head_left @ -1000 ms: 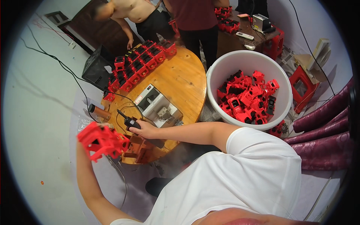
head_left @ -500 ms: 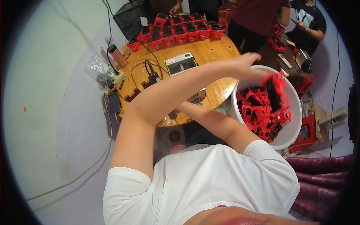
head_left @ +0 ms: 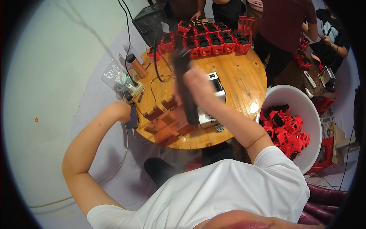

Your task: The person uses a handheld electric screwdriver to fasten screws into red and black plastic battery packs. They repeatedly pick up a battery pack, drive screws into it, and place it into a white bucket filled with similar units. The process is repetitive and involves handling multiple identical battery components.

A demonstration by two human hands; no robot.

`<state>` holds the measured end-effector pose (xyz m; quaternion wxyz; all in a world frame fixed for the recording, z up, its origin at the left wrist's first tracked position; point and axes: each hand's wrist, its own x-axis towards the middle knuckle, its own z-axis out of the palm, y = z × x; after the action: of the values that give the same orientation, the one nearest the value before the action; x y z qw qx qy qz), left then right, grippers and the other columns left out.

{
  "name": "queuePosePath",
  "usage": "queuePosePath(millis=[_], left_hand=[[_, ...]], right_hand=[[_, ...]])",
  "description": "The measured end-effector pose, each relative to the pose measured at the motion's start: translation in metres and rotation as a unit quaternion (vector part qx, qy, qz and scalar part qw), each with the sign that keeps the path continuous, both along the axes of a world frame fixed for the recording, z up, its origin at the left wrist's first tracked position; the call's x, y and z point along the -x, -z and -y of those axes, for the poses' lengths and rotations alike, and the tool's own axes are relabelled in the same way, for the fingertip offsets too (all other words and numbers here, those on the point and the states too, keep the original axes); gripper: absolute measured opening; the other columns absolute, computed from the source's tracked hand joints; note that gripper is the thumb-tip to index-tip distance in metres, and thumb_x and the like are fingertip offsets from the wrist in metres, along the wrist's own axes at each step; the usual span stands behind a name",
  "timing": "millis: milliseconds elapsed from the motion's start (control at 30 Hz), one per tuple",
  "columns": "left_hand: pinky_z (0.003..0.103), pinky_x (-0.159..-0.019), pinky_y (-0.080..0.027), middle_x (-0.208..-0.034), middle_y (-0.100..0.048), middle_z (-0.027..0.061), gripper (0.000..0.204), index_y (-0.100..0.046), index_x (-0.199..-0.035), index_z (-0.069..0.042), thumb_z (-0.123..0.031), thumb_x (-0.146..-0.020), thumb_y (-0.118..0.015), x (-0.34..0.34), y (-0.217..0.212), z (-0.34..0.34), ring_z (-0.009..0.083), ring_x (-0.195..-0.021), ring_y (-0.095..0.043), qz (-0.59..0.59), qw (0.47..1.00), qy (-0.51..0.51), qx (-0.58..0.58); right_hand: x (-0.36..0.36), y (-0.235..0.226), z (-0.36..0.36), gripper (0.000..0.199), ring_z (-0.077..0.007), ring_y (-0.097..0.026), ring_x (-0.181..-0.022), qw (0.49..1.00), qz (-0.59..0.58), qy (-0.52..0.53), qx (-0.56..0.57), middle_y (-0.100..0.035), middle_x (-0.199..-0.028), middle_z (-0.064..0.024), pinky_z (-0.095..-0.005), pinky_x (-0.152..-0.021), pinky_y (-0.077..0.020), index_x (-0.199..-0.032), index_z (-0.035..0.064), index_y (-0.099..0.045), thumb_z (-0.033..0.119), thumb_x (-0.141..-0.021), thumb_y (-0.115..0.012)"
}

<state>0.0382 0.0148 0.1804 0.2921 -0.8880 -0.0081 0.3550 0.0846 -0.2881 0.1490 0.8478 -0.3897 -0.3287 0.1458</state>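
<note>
My right hand [head_left: 200, 86] is closed around a long black electric screwdriver [head_left: 187, 95], blurred by motion. The tool stands nearly upright over the table, a black cord looping beside its upper end. Below it, a brown notched fixture [head_left: 164, 128] lies near the table's front edge. My left hand [head_left: 119, 111] is bent at the wrist by the table's left edge, near a dark flat object [head_left: 132, 116]; its fingers are hidden. A silver box-like device [head_left: 217, 86] sits partly behind my right forearm, with a small heap of screws [head_left: 219, 128] near it.
A white tub [head_left: 318, 131] of red-and-black parts [head_left: 288, 131] stands right of the wooden table [head_left: 244, 86]. Rows of similar parts [head_left: 215, 44] fill the table's far side. An orange-brown bottle [head_left: 136, 65] and power strip [head_left: 133, 89] are at left. Other people stand beyond.
My left hand has swung back from the tub to the table's left edge. A red-and-black part has dropped into the tub. My right hand now shows, holding the screwdriver raised.
</note>
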Motion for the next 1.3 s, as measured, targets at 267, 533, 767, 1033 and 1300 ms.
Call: queuePosePath(millis=[267,533,767,1033,1300], left_hand=[[0.043,-0.088,-0.053,-0.121,-0.064,0.0190,0.035,-0.070,-0.110,-0.006,-0.014,-0.077,-0.064,-0.260,0.065,-0.024,0.0333,-0.108,-0.065,0.163,0.975,0.132,-0.068],[0.048,-0.084,-0.053,-0.138,-0.044,0.0217,0.059,-0.041,-0.134,-0.001,-0.019,-0.082,-0.064,-0.461,0.139,0.024,0.0402,-0.111,-0.056,0.539,0.766,0.249,0.245],[0.053,-0.102,-0.040,-0.151,-0.038,0.0025,0.050,-0.043,-0.142,-0.026,-0.020,-0.093,-0.050,-0.552,0.142,0.077,0.0309,-0.140,-0.034,0.499,0.831,0.244,-0.003],[0.046,-0.082,-0.049,-0.111,-0.059,0.0051,0.027,-0.060,-0.112,-0.014,-0.019,-0.086,-0.057,-0.563,0.147,0.040,0.0301,-0.119,-0.051,0.556,0.697,0.451,0.038],[0.035,-0.069,-0.047,-0.094,-0.055,0.0013,0.016,-0.057,-0.099,-0.014,-0.016,-0.083,-0.056,-0.545,0.160,0.041,0.0193,-0.093,-0.056,0.602,0.714,0.356,0.006]], right_hand=[[-0.057,-0.045,0.151,0.079,-0.0163,-0.053,-0.063,0.943,0.183,0.150,-0.234,-0.053,-0.085,-0.0082,-0.0300,-0.051,-0.0489,-0.129,0.0015,-0.042,0.068,-0.087,-0.051],[-0.087,0.001,0.190,0.069,-0.0176,-0.052,-0.064,0.947,0.153,0.209,-0.189,-0.052,-0.086,-0.0095,-0.0301,-0.051,-0.0492,-0.128,0.0002,-0.040,0.054,-0.089,-0.059],[-0.106,0.040,0.168,0.067,-0.0151,-0.052,-0.061,0.955,0.080,0.237,-0.160,-0.052,-0.084,-0.0085,-0.0261,-0.047,-0.0483,-0.125,-0.0005,-0.039,0.053,-0.090,-0.060],[-0.121,0.055,0.163,0.071,-0.0166,-0.054,-0.058,0.959,0.072,0.229,-0.149,-0.054,-0.083,-0.0104,-0.0280,-0.046,-0.0498,-0.125,0.0009,-0.040,0.059,-0.089,-0.059],[-0.117,0.055,0.153,0.069,-0.0182,-0.055,-0.058,0.967,0.074,0.212,-0.120,-0.054,-0.080,-0.0106,-0.0298,-0.048,-0.0509,-0.121,0.0028,-0.040,0.062,-0.089,-0.056]])
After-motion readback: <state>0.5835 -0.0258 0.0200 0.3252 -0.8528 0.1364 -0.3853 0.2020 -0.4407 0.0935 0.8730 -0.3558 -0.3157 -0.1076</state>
